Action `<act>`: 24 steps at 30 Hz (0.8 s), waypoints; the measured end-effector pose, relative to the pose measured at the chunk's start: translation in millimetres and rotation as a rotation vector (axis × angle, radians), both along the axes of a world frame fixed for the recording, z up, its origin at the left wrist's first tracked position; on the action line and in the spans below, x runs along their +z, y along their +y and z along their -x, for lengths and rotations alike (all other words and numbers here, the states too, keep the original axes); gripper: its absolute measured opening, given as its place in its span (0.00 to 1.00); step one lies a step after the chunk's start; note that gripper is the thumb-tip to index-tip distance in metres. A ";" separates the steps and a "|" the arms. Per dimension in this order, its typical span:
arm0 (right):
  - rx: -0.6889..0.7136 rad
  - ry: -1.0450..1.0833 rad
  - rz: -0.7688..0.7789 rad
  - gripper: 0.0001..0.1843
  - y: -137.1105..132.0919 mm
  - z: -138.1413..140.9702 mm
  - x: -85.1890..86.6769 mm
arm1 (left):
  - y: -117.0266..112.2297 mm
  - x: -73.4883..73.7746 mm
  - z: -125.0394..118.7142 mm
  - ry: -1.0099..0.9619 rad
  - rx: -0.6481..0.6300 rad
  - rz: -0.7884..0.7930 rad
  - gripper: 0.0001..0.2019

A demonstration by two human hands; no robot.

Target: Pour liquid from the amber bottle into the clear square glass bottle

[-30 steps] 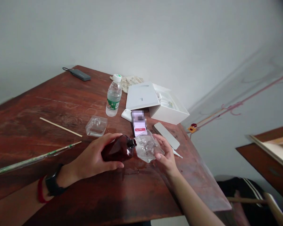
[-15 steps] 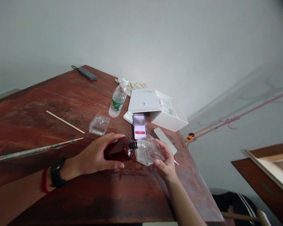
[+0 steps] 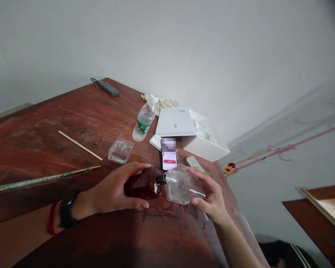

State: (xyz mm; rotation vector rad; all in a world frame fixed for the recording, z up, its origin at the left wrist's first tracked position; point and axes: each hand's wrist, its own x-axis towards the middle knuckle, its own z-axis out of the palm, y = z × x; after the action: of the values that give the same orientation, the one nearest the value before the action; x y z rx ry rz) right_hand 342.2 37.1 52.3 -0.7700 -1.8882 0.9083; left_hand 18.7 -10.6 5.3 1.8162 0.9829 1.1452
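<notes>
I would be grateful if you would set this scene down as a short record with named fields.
Left hand: the left hand grips a dark red bottle, tipped sideways
Right hand: the right hand holds a clear block
Bottle neck: black, pointing at the block; contact cannot be told
Near the hands: lit phone, second clear block
Farther back: green-labelled bottle, white box
Table surface: reddish-brown wood, with wet marks near the bottle

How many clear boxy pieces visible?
2: one clear piece in the right hand, the other piece on the table left of the phone. More may be hidden by the white box.
</notes>
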 end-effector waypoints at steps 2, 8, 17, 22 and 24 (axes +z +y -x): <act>0.025 -0.024 -0.011 0.30 3.8 -0.3 6.1 | -0.3 -1.2 -0.5 -0.009 0.008 -0.004 0.42; 0.088 -0.080 -0.040 0.29 14.5 4.2 20.2 | -0.2 -3.6 -1.3 -0.057 -0.003 0.035 0.42; 0.124 -0.213 -0.222 0.31 27.3 6.9 34.9 | 1.0 -11.8 -0.9 -0.122 -0.027 0.090 0.43; 0.132 -0.268 -0.287 0.32 31.0 4.1 36.8 | 0.6 -10.3 -0.2 -0.117 -0.045 0.108 0.43; 0.146 -0.273 -0.296 0.32 32.2 4.4 37.3 | 0.5 -9.2 -0.1 -0.120 -0.049 0.109 0.43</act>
State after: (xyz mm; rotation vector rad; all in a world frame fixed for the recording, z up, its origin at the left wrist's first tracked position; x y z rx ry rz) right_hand 337.8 69.2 89.6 -0.6043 -2.2800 0.6118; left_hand 18.8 -10.1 -3.9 1.6567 0.9088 1.1344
